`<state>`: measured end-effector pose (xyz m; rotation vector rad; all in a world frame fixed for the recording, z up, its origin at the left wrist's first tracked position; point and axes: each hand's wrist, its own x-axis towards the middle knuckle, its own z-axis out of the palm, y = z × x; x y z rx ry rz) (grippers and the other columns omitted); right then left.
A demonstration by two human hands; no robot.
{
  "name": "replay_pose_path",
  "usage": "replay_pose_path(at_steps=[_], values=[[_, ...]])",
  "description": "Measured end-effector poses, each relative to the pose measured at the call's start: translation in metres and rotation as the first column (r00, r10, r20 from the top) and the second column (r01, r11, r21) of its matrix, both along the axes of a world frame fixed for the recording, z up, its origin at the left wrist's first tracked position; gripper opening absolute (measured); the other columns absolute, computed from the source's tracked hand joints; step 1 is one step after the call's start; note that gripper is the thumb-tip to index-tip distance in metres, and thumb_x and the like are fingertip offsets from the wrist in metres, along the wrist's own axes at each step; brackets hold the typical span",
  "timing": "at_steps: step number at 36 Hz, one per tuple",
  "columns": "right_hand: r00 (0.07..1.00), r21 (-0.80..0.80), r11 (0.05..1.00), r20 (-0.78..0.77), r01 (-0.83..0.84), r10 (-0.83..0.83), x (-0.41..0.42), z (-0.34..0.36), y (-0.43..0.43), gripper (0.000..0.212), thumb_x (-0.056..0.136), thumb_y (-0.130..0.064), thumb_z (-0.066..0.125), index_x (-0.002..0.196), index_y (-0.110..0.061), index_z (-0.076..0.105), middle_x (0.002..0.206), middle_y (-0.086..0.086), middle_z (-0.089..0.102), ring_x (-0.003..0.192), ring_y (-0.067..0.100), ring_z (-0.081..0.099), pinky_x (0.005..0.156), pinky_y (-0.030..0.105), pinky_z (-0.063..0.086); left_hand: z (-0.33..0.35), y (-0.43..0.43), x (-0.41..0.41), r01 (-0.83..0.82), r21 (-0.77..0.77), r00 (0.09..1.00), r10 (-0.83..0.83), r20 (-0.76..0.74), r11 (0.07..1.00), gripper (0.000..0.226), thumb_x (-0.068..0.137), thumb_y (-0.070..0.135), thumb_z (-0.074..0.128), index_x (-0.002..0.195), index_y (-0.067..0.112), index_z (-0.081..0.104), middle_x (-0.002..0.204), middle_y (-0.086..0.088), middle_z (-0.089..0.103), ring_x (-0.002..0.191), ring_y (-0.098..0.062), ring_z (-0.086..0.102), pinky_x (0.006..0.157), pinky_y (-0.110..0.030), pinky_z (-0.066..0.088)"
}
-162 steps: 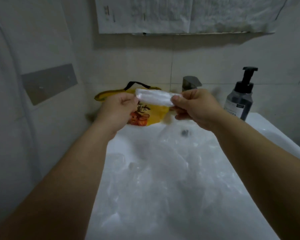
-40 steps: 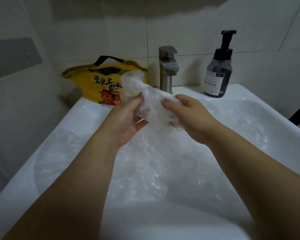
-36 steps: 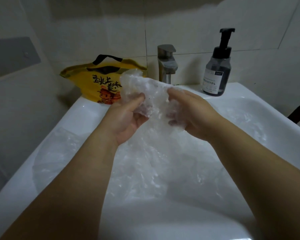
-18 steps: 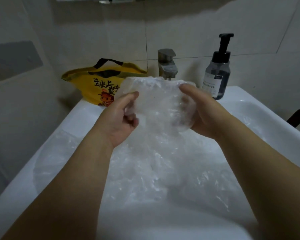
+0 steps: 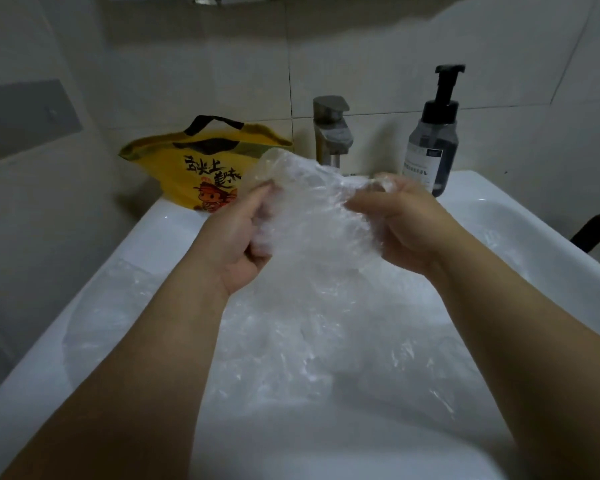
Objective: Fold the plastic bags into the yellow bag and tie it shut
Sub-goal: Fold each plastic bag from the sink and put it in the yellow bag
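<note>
Both hands are up over the sink (image 5: 146,244). The left hand (image 5: 238,237) pinches one edge of a crumpled clear plastic bag (image 5: 312,202), thumb and fingers curled onto it. The right hand (image 5: 399,223) grips the other edge, film bunched in its fingers. The bag is stretched between them, above a heap of plastic bags (image 5: 309,358) in the basin. At the far left, the yellow bag (image 5: 205,168) (mouth gaping, black handle up) stands on the rim, just left of the faucet (image 5: 331,129). A soap bottle (image 5: 432,147) stands at the far right.

The yellow bag (image 5: 174,168) bears black brush-style Chinese characters — apparently 舌尖上美味 — while the pump bottle (image 5: 430,150) label's print is unreadably small.
</note>
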<state>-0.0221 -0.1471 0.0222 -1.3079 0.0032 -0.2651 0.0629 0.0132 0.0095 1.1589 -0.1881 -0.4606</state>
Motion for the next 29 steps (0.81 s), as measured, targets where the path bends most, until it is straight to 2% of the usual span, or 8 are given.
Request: replay_pose_path(at_steps=[3, 5, 9, 14, 18, 20, 23, 29], values=[[0.944, -0.045, 0.943, -0.049, -0.329, 0.327, -0.005, 0.002, -0.003, 0.025, 0.064, -0.024, 0.079, 0.075, -0.013, 0.060, 0.071, 0.003, 0.062, 0.064, 0.016, 0.061, 0.061, 0.027, 0.050, -0.002, 0.001, 0.003, 0.017, -0.057, 0.999, -0.015, 0.040, 0.998, 0.025, 0.087, 0.031, 0.063, 0.106, 0.015, 0.068, 0.096, -0.001, 0.074, 0.083, -0.013, 0.070, 0.058, -0.023, 0.055], [0.852, -0.011, 0.856, -0.113, -0.516, 0.512, -0.009, 0.004, -0.002, 0.042, 0.053, -0.051, 0.084, 0.073, -0.016, 0.071, 0.071, 0.000, 0.066, 0.063, 0.014, 0.063, 0.060, 0.021, 0.052, -0.001, 0.002, 0.003, 0.119, -0.062, 0.989, -0.113, 0.098, 0.991, 0.023, 0.082, 0.032, 0.060, 0.092, 0.017, 0.073, 0.086, 0.000, 0.072, 0.078, -0.011, 0.069, 0.057, -0.021, 0.054], [0.875, -0.184, 0.881, -0.317, -0.435, 0.366, -0.008, 0.005, 0.001, 0.076, 0.067, -0.078, 0.050, 0.089, -0.010, 0.074, 0.090, 0.011, 0.070, 0.080, 0.022, 0.066, 0.076, 0.031, 0.052, -0.004, 0.001, 0.002, 0.175, 0.019, 0.970, -0.175, 0.167, 0.984, 0.014, 0.087, 0.026, 0.063, 0.080, 0.019, 0.073, 0.080, 0.001, 0.068, 0.075, -0.010, 0.067, 0.060, -0.024, 0.053], [0.962, -0.455, 0.862, -0.245, -0.222, 0.118, -0.011, 0.003, 0.017, 0.074, 0.063, -0.064, 0.073, 0.116, -0.017, 0.053, 0.125, 0.014, 0.059, 0.114, 0.028, 0.060, 0.099, 0.051, 0.048, -0.005, -0.008, -0.009, -0.044, 0.171, 0.969, 0.000, 0.248, 0.984, 0.028, 0.082, 0.018, 0.073, 0.109, 0.014, 0.068, 0.097, -0.005, 0.072, 0.086, -0.013, 0.070, 0.071, -0.030, 0.058], [0.977, -0.510, 0.847, -0.206, -0.152, 0.051, -0.009, -0.003, 0.017, 0.032, 0.082, -0.035, 0.071, 0.107, -0.018, 0.063, 0.098, 0.001, 0.071, 0.083, 0.006, 0.070, 0.073, 0.020, 0.057, -0.004, -0.011, -0.013, -0.031, 0.177, 0.964, -0.017, 0.265, 0.984, 0.014, 0.085, 0.015, 0.071, 0.097, 0.020, 0.067, 0.094, -0.004, 0.073, 0.092, -0.021, 0.070, 0.083, -0.038, 0.058], [0.985, -0.418, 0.908, -0.172, -0.040, -0.036, -0.007, -0.002, 0.013, 0.013, 0.091, -0.027, 0.062, 0.096, -0.015, 0.065, 0.089, 0.004, 0.071, 0.073, 0.007, 0.070, 0.066, 0.019, 0.057, -0.003, -0.010, -0.014, 0.026, 0.158, 0.965, -0.065, 0.252, 0.987, 0.013, 0.087, 0.015, 0.069, 0.099, 0.018, 0.068, 0.091, -0.005, 0.075, 0.088, -0.021, 0.072, 0.081, -0.037, 0.058], [0.991, -0.101, 0.994, -0.124, 0.040, -0.053, -0.007, 0.007, 0.014, 0.018, 0.095, -0.025, 0.055, 0.100, -0.009, 0.062, 0.095, 0.010, 0.073, 0.090, 0.023, 0.071, 0.085, 0.037, 0.057, -0.001, -0.007, -0.014, 0.128, 0.121, 0.961, -0.153, 0.230, 0.984, 0.010, 0.088, 0.019, 0.065, 0.097, 0.016, 0.069, 0.085, -0.002, 0.075, 0.080, -0.018, 0.072, 0.069, -0.029, 0.059], [0.992, 0.200, 0.972, -0.049, 0.126, -0.118, -0.012, 0.014, 0.008, 0.017, 0.095, -0.025, 0.054, 0.086, -0.012, 0.058, 0.065, 0.001, 0.072, 0.063, 0.014, 0.071, 0.058, 0.027, 0.059, 0.000, -0.002, -0.012, 0.306, 0.125, 0.928, -0.325, 0.181, 0.944, 0.024, 0.066, 0.029, 0.068, 0.082, 0.012, 0.073, 0.078, -0.006, 0.071, 0.068, -0.016, 0.067, 0.065, -0.026, 0.054]])
